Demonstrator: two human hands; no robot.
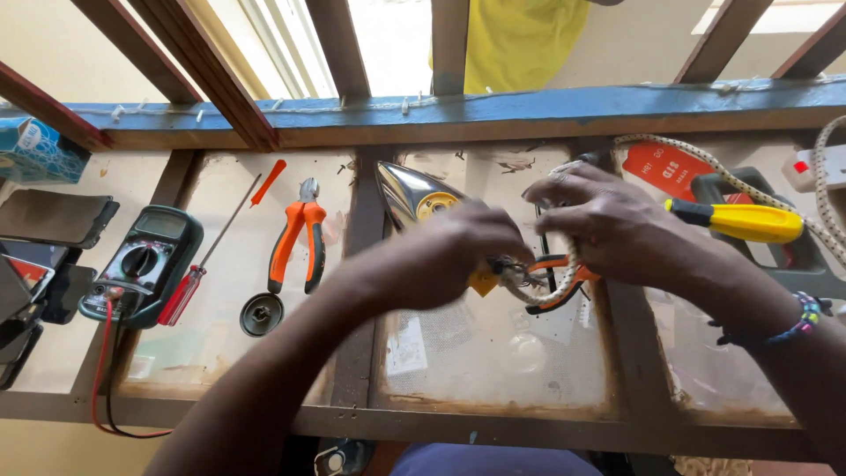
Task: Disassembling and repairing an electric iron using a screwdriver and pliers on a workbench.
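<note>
Head view: an iron (pixel 414 198), its shiny soleplate showing, lies on the bench (pixel 493 370) at centre, just behind and partly under the hands. The left hand (pixel 458 256) is curled shut over the iron's rear, where small wires (pixel 515 273) show; what exactly it pinches is hidden. The right hand (pixel 608 220) is closed around a braided cord (pixel 568 273) that loops down between both hands. Orange-handled pliers (pixel 564 286) lie beneath them. Further left lie cutters (pixel 298 242), a red screwdriver (pixel 198 278), a multimeter (pixel 145 264) and a round knob (pixel 262 314). A yellow-handled screwdriver (pixel 740 220) lies at right.
</note>
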